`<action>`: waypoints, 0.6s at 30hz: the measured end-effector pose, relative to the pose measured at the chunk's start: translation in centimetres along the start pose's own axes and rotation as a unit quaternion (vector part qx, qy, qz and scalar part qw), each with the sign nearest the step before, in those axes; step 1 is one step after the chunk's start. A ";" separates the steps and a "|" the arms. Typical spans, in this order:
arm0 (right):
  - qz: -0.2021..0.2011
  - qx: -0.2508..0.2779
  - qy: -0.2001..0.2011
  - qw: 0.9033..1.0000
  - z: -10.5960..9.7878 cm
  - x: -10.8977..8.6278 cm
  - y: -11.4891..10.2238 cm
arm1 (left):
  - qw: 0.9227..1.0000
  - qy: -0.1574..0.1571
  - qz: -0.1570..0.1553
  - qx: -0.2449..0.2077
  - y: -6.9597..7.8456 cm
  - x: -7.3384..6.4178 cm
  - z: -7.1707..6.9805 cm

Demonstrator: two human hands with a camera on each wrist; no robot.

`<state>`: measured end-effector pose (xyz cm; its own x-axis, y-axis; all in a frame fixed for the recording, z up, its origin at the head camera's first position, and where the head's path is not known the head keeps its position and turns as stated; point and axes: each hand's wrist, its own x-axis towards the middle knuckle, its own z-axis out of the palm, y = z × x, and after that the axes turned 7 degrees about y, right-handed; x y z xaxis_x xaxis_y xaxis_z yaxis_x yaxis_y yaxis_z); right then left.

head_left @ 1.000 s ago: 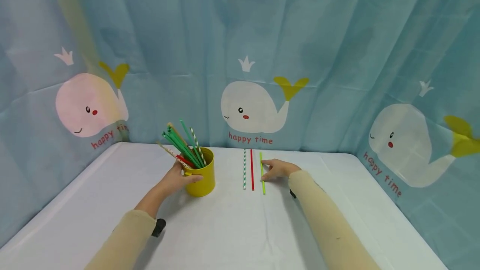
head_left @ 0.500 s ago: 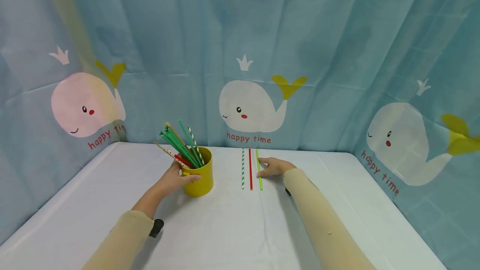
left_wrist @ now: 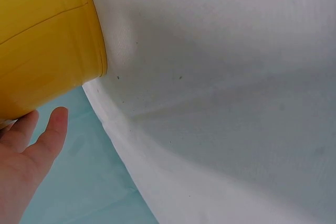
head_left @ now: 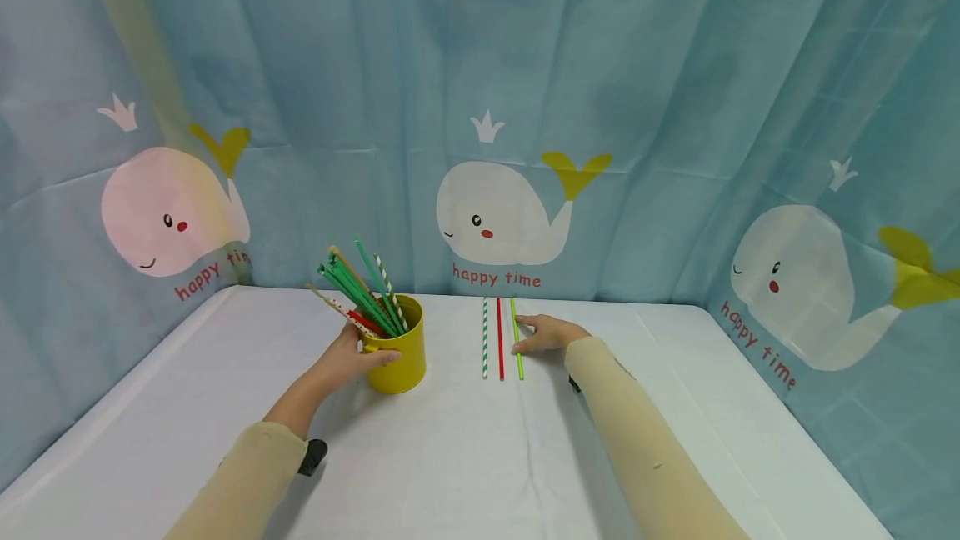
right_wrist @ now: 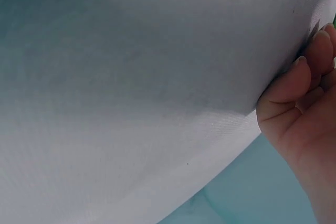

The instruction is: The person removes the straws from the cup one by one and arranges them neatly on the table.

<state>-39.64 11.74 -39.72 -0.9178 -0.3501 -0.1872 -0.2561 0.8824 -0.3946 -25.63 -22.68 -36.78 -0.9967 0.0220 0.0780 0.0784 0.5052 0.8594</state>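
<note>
In the head view, a yellow bucket (head_left: 401, 365) holds a bundle of drinking straws (head_left: 360, 294), green, red, striped and tan. My left hand (head_left: 351, 361) holds the bucket at its left side, the thumb across its front. The left wrist view shows the bucket's lower wall (left_wrist: 52, 40) beside that hand (left_wrist: 26, 156). Three straws lie side by side on the white cloth: a green-striped one (head_left: 485, 340), a red one (head_left: 500, 340) and a lime-green one (head_left: 520, 367). My right hand (head_left: 551, 334) holds the lime-green straw with thumb and fingertips; its fingers are curled in the right wrist view.
A white cloth (head_left: 442, 465) covers the table. Behind and at both sides hangs a blue curtain (head_left: 660, 223) printed with whales, close to the table's far edge. A dark wrist device (head_left: 312, 457) sits under the left sleeve.
The right hand has shifted the lime-green straw slightly away from me, so its ends nearly line up with the red straw's. The left hand and bucket have stayed in place.
</note>
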 end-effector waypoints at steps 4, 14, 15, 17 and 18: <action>0.010 0.006 0.000 1.000 -0.1 -0.2 0.0 | 1.000 -0.001 -0.002 -0.008 0.0 0.0 0.0; 0.012 0.017 -0.003 1.000 0.0 -0.3 0.0 | 1.000 0.000 -0.005 0.001 -0.2 0.1 0.0; 0.013 0.018 -0.002 1.000 0.0 -0.2 0.1 | 1.000 0.000 -0.006 0.004 -0.2 0.1 0.0; 0.015 0.017 0.001 1.000 0.1 -0.1 0.1 | 1.000 0.000 -0.006 0.004 -0.2 0.1 0.0; 0.015 0.018 0.001 1.000 0.1 -0.1 0.1 | 1.000 0.000 -0.007 0.005 -0.1 0.1 -0.1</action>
<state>-39.57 11.83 -39.86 -0.9257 -0.3224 -0.1980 -0.2170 0.8811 -0.4201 -25.75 -22.79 -36.86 -0.9977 0.0149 0.0666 0.0648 0.5138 0.8555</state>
